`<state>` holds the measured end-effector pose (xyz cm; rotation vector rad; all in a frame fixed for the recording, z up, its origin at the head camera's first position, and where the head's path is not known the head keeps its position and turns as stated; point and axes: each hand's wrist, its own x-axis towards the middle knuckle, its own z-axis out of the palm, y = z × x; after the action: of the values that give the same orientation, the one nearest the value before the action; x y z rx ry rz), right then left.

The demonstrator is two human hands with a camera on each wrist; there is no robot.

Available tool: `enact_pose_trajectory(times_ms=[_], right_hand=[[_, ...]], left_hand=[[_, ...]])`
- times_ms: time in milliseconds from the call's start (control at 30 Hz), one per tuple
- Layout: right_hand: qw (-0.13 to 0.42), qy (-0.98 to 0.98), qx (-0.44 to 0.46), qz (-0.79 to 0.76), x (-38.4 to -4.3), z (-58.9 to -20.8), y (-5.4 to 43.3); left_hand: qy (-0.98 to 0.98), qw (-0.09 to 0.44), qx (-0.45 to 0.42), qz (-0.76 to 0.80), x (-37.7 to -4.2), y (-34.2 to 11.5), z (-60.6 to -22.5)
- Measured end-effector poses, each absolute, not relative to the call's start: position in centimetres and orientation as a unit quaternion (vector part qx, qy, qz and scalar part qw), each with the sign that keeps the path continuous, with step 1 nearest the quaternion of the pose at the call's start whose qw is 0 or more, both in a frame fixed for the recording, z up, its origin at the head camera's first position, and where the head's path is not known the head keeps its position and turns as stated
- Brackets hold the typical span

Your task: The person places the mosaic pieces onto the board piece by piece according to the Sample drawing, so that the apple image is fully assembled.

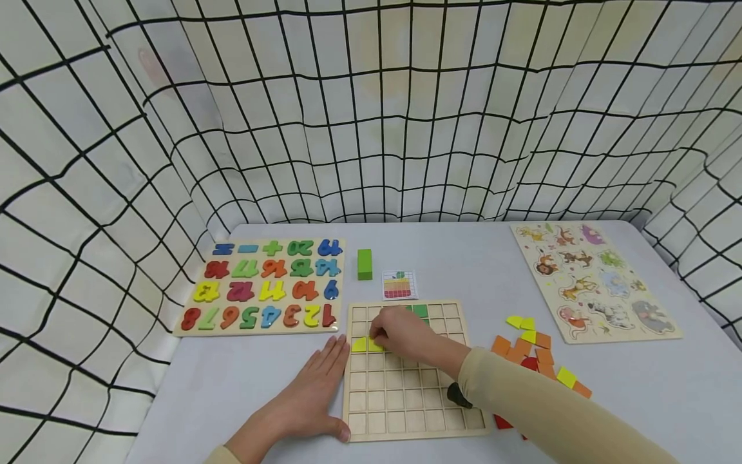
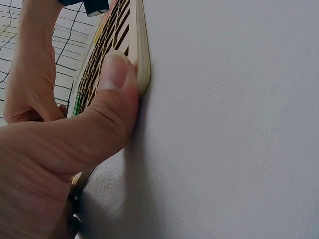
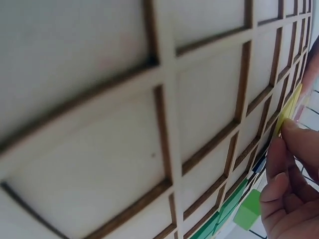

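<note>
In the head view, we see the right hand (image 1: 402,332) over the upper left of the wooden grid board (image 1: 394,401), its fingertips at a yellow tile (image 1: 375,345) just beside another yellow tile (image 1: 359,345). To do this well, we would square the tile to its cell's walls and press it flat, checking rows against the small picture card (image 1: 400,287). The left hand (image 1: 315,390) lies spread, fingers nearly straight along the board's left edge, thumb apart at the near corner; we judge this a good brace against sliding. In the left wrist view, we see that thumb resting on the board's rim, pinching nothing. In the right wrist view, the right thumb and forefinger close together on the yellow tile; we cannot tell whether it sits fully down.
</note>
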<state>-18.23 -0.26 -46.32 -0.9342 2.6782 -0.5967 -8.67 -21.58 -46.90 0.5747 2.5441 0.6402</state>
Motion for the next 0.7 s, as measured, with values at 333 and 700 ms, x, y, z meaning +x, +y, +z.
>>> enact_pose_trajectory(times_ms=[333,700], right_hand=[[0.071,0.922,-0.278,-0.260,-18.4,-44.6,4.8],[0.037,0.969,-0.162,-0.182,-19.7,-44.2,18.2]], left_hand=[[0.926,0.231,0.201,0.221,-8.9,-21.3,-47.2],[0.926,0.225,0.203,0.226,-8.9,-21.3,-47.2]])
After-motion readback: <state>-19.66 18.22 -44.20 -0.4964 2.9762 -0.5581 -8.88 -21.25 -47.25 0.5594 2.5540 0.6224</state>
